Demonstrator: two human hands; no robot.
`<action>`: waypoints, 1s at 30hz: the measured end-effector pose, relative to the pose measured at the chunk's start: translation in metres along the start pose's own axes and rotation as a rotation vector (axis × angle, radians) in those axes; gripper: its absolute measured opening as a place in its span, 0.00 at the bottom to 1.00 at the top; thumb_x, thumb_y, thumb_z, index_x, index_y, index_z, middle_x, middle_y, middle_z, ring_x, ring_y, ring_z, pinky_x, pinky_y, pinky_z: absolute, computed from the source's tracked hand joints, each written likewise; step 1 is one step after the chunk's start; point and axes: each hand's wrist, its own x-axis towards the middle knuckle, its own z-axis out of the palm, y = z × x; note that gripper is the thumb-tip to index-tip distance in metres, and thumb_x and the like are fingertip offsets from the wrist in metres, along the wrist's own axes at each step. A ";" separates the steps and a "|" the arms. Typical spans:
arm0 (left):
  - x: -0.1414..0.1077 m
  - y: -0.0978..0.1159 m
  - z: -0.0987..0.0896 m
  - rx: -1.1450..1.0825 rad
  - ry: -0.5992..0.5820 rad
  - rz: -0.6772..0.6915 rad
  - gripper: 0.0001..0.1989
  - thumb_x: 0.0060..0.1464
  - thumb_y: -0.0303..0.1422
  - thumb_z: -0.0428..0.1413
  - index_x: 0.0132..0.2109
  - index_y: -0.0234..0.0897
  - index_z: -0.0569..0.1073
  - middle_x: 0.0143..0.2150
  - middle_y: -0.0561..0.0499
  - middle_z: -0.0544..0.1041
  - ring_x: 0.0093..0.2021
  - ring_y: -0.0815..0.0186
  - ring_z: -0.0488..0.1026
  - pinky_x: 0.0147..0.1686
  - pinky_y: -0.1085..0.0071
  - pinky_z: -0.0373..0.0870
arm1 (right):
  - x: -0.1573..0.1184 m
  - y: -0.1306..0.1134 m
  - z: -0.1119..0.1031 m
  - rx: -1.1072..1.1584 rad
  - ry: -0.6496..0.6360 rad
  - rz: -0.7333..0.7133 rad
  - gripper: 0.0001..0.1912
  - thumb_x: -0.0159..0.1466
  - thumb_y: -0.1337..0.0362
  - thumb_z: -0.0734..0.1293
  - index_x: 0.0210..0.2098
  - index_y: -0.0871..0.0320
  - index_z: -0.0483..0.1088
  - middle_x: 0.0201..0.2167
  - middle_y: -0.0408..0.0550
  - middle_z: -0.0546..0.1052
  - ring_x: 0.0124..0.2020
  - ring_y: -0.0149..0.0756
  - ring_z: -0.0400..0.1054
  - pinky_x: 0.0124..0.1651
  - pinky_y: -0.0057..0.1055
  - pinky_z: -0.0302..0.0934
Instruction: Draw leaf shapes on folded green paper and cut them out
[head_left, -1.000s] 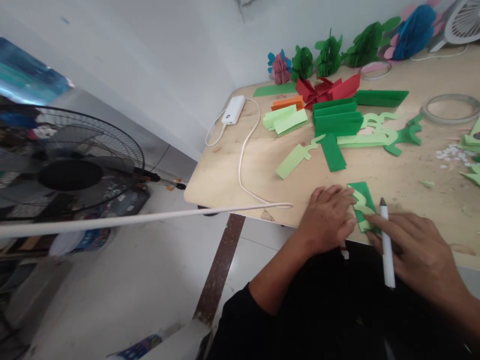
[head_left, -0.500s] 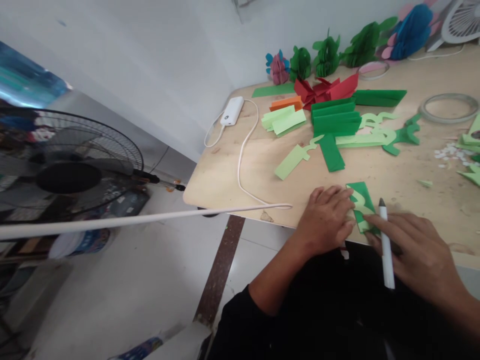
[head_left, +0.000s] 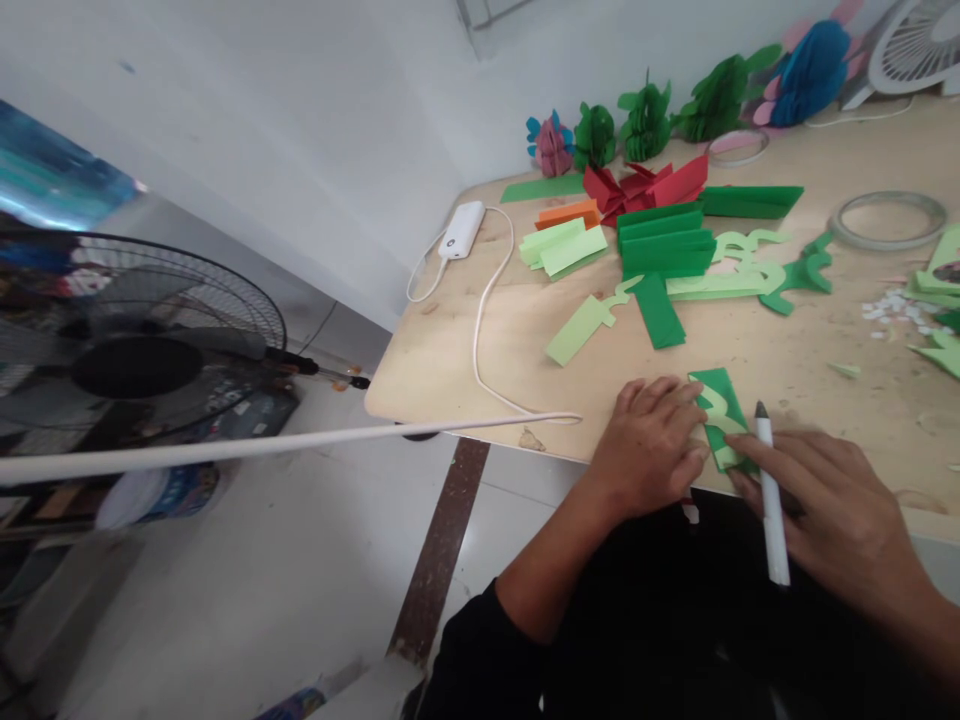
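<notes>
At the table's front edge lies a folded dark green paper piece with a light green cut-out on top. My left hand rests palm down at its left side, fingers flat, fingertips touching the paper's edge. A white marker pen with a dark tip is tucked in my right hand, tip pointing away from me. My right index finger presses on the lower part of the cut-out, and the thumb is near the paper's lower corner.
Folded green strips, light green strips and red folded paper lie farther back. Paper figures line the wall. A tape roll is at right. A white cable crosses the table's left edge from a power bank.
The view has tilted slightly, so the table things sit a little lower and further left. Both hands, the pen and the paper keep nearly the same places.
</notes>
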 end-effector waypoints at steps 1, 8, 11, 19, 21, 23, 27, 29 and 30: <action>0.000 0.000 0.000 0.000 0.002 0.000 0.16 0.64 0.36 0.48 0.54 0.35 0.72 0.67 0.45 0.68 0.69 0.57 0.58 0.68 0.53 0.53 | 0.000 0.000 0.000 -0.006 -0.002 -0.006 0.22 0.62 0.67 0.68 0.56 0.54 0.69 0.38 0.50 0.80 0.42 0.48 0.73 0.43 0.43 0.64; 0.000 0.000 -0.001 0.009 -0.003 0.001 0.16 0.63 0.35 0.50 0.55 0.36 0.72 0.67 0.44 0.68 0.69 0.58 0.57 0.68 0.53 0.53 | 0.000 0.003 0.001 -0.049 0.006 -0.041 0.17 0.62 0.66 0.68 0.52 0.56 0.71 0.37 0.50 0.80 0.42 0.44 0.73 0.42 0.39 0.63; 0.000 0.000 0.000 0.013 -0.007 -0.005 0.16 0.63 0.35 0.50 0.55 0.36 0.72 0.67 0.44 0.68 0.69 0.58 0.57 0.68 0.53 0.54 | 0.002 0.003 0.000 -0.042 0.005 -0.040 0.17 0.62 0.66 0.68 0.51 0.57 0.72 0.36 0.50 0.80 0.40 0.43 0.73 0.42 0.38 0.62; 0.000 0.000 0.002 0.014 0.012 0.001 0.17 0.64 0.35 0.47 0.55 0.34 0.72 0.68 0.46 0.67 0.70 0.57 0.57 0.68 0.54 0.51 | 0.004 0.000 -0.001 -0.053 0.013 -0.047 0.17 0.62 0.67 0.68 0.51 0.56 0.71 0.36 0.51 0.81 0.40 0.43 0.73 0.43 0.38 0.62; 0.000 0.000 0.002 0.013 0.008 -0.001 0.17 0.64 0.35 0.48 0.55 0.34 0.72 0.68 0.45 0.67 0.70 0.57 0.57 0.68 0.53 0.51 | 0.005 0.000 -0.001 -0.064 0.009 -0.047 0.16 0.62 0.67 0.68 0.50 0.57 0.71 0.36 0.50 0.80 0.40 0.42 0.73 0.43 0.37 0.61; 0.000 0.000 0.002 0.014 0.005 -0.001 0.17 0.64 0.35 0.48 0.55 0.35 0.72 0.68 0.45 0.67 0.70 0.57 0.57 0.68 0.53 0.52 | 0.005 0.000 -0.001 -0.075 0.004 -0.041 0.15 0.63 0.66 0.67 0.50 0.56 0.70 0.35 0.50 0.80 0.39 0.42 0.73 0.43 0.37 0.61; -0.001 0.000 0.002 0.024 0.015 0.008 0.17 0.64 0.36 0.48 0.55 0.35 0.72 0.68 0.45 0.67 0.70 0.57 0.57 0.68 0.54 0.52 | 0.005 0.000 -0.001 -0.086 -0.003 -0.048 0.15 0.64 0.66 0.67 0.51 0.56 0.70 0.36 0.50 0.80 0.40 0.42 0.73 0.43 0.37 0.61; -0.001 -0.001 0.002 0.029 0.020 0.010 0.17 0.64 0.36 0.48 0.55 0.35 0.72 0.67 0.45 0.67 0.70 0.57 0.57 0.68 0.54 0.52 | 0.004 0.000 -0.001 -0.092 -0.002 -0.059 0.15 0.63 0.67 0.68 0.50 0.57 0.70 0.36 0.51 0.80 0.40 0.42 0.72 0.44 0.37 0.61; -0.001 -0.001 0.003 0.031 0.023 0.011 0.17 0.64 0.36 0.48 0.55 0.34 0.72 0.67 0.45 0.67 0.70 0.57 0.57 0.68 0.54 0.51 | 0.004 0.000 -0.001 -0.098 -0.003 -0.060 0.15 0.63 0.67 0.68 0.50 0.58 0.70 0.36 0.51 0.80 0.40 0.42 0.72 0.43 0.37 0.61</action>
